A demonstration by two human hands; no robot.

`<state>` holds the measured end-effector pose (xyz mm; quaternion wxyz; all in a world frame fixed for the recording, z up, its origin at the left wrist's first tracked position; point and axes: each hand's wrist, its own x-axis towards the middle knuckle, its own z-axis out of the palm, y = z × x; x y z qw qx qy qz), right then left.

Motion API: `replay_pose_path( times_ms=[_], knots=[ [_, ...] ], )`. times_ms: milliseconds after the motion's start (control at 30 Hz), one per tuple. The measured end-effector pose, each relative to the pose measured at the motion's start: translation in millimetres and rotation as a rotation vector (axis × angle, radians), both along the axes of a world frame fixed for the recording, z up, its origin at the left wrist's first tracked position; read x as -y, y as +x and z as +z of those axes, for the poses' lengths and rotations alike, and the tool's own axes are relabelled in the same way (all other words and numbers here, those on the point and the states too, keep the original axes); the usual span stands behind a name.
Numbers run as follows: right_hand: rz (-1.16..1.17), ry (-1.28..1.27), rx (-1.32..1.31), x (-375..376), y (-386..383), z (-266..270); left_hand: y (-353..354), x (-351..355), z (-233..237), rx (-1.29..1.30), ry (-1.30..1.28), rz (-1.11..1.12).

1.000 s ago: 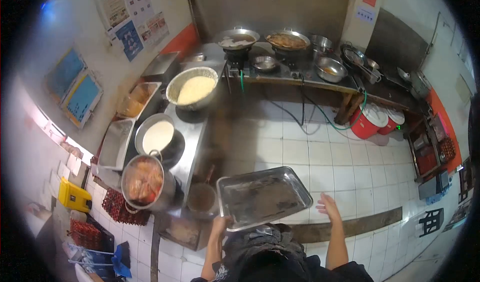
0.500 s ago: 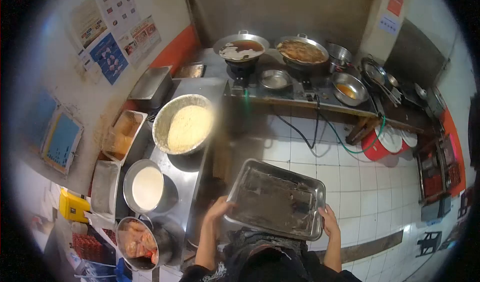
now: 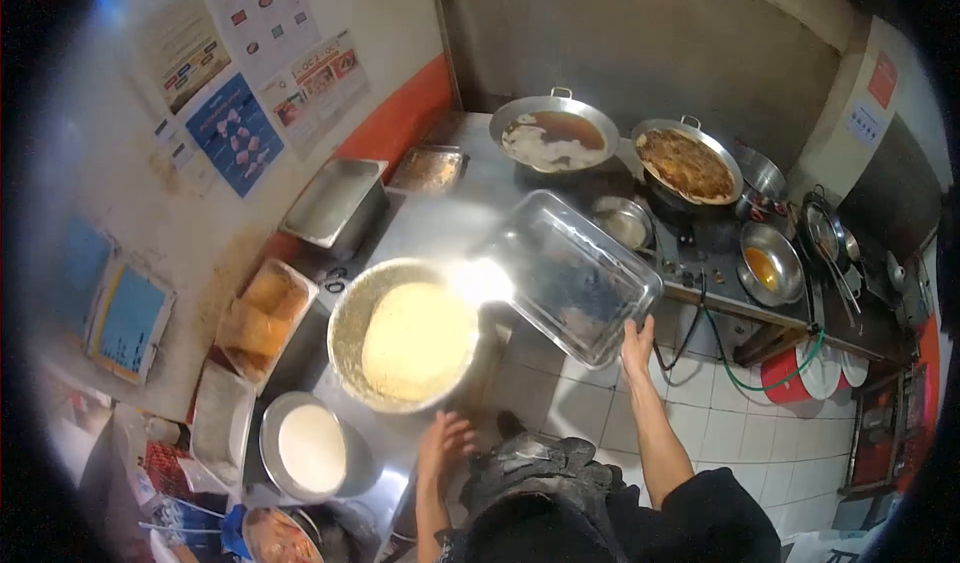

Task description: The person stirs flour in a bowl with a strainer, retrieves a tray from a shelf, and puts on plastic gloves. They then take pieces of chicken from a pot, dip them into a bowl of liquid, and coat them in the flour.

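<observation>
A rectangular metal tray [image 3: 575, 273] is held out in front of me, tilted, with its far end near the counter edge. My right hand [image 3: 637, 351] grips its near right corner. My left hand [image 3: 446, 443] is off the tray, with fingers apart and nothing in them, just below a large bowl of pale yellow flour-like powder [image 3: 420, 341]. A pot of creamy white liquid [image 3: 312, 448] stands to the left of that hand. Below it, a pot of raw meat pieces [image 3: 280, 536] is partly cut off by the frame.
Ahead are a wide pan of dark oil [image 3: 570, 135], a second pan with brown frying contents [image 3: 687, 163], and a small metal pan [image 3: 625, 225]. A steel bowl of orange liquid [image 3: 770, 263] sits farther right. Metal containers [image 3: 335, 203] line the left wall. Hoses [image 3: 740, 375] hang below the stove.
The tray has moved forward and up, away from my body, and turned. My left hand has let go of it and drawn back beside the counter. My view has swung left.
</observation>
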<state>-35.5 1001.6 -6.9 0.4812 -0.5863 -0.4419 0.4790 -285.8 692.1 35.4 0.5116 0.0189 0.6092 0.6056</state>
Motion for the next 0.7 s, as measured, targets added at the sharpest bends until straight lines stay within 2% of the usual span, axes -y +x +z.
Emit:
replay_pose_path(
  times_ms=[33,100,167,200,333,400,467,500,533,600,633,700],
  knots=[
    [0.04,0.018,0.027,-26,-22,-3,-4,-6,-8,-0.008,0.002,-0.002],
    [0.077,0.008,0.053,-56,-62,-22,-9,-1,-21,0.072,0.061,0.196],
    [0.102,0.042,0.07,-84,-105,-39,-24,6,-45,0.1,0.035,0.228],
    [0.102,0.063,-0.015,-89,-128,-40,-32,5,-52,0.132,0.021,0.266],
    [0.289,0.007,0.08,-103,-190,-47,-42,-1,-72,0.02,-0.072,0.493],
    [0.289,-0.133,0.048,-95,-214,-20,-34,-10,-37,0.017,-0.066,0.489],
    [0.376,-0.131,-0.01,-104,-234,-43,-26,-26,-2,0.092,-0.272,0.553],
    [0.528,-0.172,-0.014,-114,-236,-55,-33,-9,-38,0.047,-0.249,0.524],
    [0.645,-0.225,-0.1,-118,-239,-62,-32,-5,-52,0.046,-0.258,0.526],
    [0.688,-0.315,-0.021,-119,-244,-64,-24,-1,-69,-0.025,-0.265,0.683],
    [0.697,-0.328,-0.016,-120,-242,-65,-23,2,-75,-0.02,-0.279,0.692],
    [0.752,-0.443,-0.213,-123,-236,-70,-25,11,-90,-0.057,-0.205,0.699]
  ],
)
